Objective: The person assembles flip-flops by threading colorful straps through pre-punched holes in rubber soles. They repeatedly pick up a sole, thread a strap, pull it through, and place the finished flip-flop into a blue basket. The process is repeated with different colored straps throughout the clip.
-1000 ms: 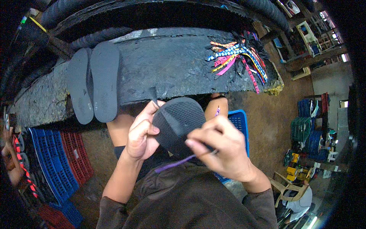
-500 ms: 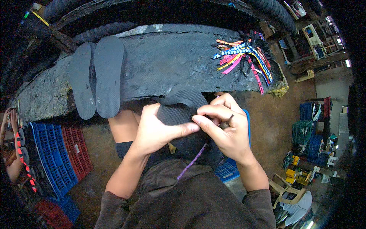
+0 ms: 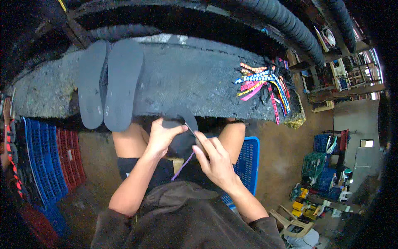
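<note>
dark sole (image 3: 181, 143), gripped in left fingers (image 3: 175, 131)

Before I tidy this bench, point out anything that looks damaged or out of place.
The bench has a ragged, yellowish right front corner, unlike its dark top, so it may be worn. The colourful straps lie in a loose jumble near that end, unlike the two grey soles lying side by side.

From the left of two fisheye cameras on my head, the view faces down over my shirt (image 3: 186, 220) to my left hand (image 3: 161, 137) and right hand (image 3: 216, 162), close below. The workbench (image 3: 186, 74) lies just beyond, its edges bowed by the wide lens.
</note>
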Tool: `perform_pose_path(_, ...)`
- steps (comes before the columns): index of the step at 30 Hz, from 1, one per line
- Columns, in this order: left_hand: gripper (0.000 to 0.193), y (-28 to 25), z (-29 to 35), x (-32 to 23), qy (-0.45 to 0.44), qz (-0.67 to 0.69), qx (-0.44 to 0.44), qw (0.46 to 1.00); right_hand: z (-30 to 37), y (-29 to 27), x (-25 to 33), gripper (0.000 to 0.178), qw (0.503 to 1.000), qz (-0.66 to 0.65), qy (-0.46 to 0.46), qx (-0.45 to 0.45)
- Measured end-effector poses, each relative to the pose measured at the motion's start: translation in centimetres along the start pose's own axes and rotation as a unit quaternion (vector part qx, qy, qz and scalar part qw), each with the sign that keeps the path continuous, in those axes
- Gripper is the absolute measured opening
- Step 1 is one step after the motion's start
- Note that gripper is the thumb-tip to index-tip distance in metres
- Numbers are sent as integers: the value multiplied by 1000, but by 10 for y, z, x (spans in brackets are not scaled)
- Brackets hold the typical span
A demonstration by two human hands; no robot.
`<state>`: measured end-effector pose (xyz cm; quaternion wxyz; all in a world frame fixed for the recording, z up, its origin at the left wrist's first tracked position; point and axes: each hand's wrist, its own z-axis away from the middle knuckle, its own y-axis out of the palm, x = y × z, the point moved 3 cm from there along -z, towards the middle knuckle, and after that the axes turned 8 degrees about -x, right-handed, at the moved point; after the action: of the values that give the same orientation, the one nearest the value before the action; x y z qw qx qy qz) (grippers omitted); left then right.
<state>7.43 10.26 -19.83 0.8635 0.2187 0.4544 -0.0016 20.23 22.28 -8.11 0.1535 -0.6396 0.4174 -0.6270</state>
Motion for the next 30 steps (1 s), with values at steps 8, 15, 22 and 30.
perform_pose_path(8,26,3,-1,3,4,39,10,999,-7,12,-26,39,990,109,41,82)
perform_pose_path(15,32,5,1,14,134,-94,-100,982,-74,31,34,18,926,336,-76,156)
perform_pose_path(22,30,-6,31,-22,139,-133,-137,972,-35,-38,63,22,954,264,-13,144)
perform_pose_path(30,32,18,98,-86,478,-144,272,823,-23,-121,73,21,944,168,-39,281)
